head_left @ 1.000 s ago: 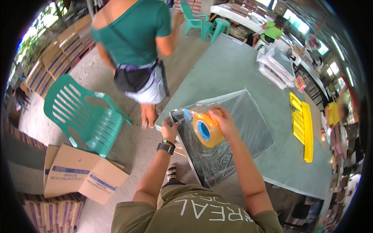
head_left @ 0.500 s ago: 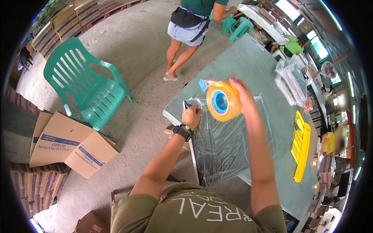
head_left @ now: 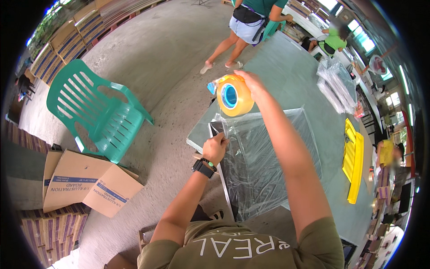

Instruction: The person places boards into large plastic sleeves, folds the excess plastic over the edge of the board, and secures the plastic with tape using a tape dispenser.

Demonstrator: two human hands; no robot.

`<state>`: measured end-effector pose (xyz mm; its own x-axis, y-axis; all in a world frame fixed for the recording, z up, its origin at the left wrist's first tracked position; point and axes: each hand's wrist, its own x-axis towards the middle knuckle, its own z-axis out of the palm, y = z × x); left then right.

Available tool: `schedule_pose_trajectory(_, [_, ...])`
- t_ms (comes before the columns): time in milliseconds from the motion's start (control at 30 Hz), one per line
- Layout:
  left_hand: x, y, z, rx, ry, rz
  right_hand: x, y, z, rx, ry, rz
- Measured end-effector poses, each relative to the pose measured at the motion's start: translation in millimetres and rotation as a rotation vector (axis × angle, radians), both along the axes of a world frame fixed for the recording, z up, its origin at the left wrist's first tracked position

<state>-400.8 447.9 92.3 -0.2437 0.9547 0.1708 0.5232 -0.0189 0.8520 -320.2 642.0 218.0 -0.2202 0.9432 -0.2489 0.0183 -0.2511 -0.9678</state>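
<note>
My right hand (head_left: 251, 84) is raised over the table and wrapped round an orange tape dispenser. On it sits a wide roll of clear yellowish tape (head_left: 238, 99) with a blue core, and its blue-tipped end points left. Below it a dark flat panel (head_left: 257, 166), partly covered by crinkled clear plastic film (head_left: 286, 152), lies over the table's near edge. My left hand (head_left: 215, 148), with a dark band at the wrist, is closed at the panel's left edge, pinching the film there. Whether a strip of tape joins the roll to the film, I cannot tell.
The panel rests on a grey-green table (head_left: 280, 67). Yellow folded pieces (head_left: 353, 161) and plastic-wrapped packs (head_left: 336, 85) lie to the right. A green chair (head_left: 105, 119) and an opened cardboard box (head_left: 85, 181) stand left. A person (head_left: 253, 27) is beyond the table's far corner.
My right hand has carried the tape dispenser left and farther away. My left hand appears slightly lower along the panel's edge. The view has shifted, and the person beyond the table appears farther right.
</note>
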Motion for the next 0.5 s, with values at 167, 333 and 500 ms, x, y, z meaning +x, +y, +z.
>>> schedule_pose_trajectory(167, [-31.7, 29.1, 37.3, 0.342, 0.243, 0.189, 3.9, 3.2, 2.3, -0.048, -0.054, 0.026])
schedule_pose_trajectory(333, [-23.9, 59.8, 17.5, 0.196, 0.321, -0.01, 10.0, 11.4, 12.7, -0.077, -0.057, 0.07])
schedule_pose_trajectory(500, [-30.2, 63.4, -7.8, 0.085, 0.239, 0.016, 19.6, 18.5, 3.3, -0.043, -0.032, 0.051])
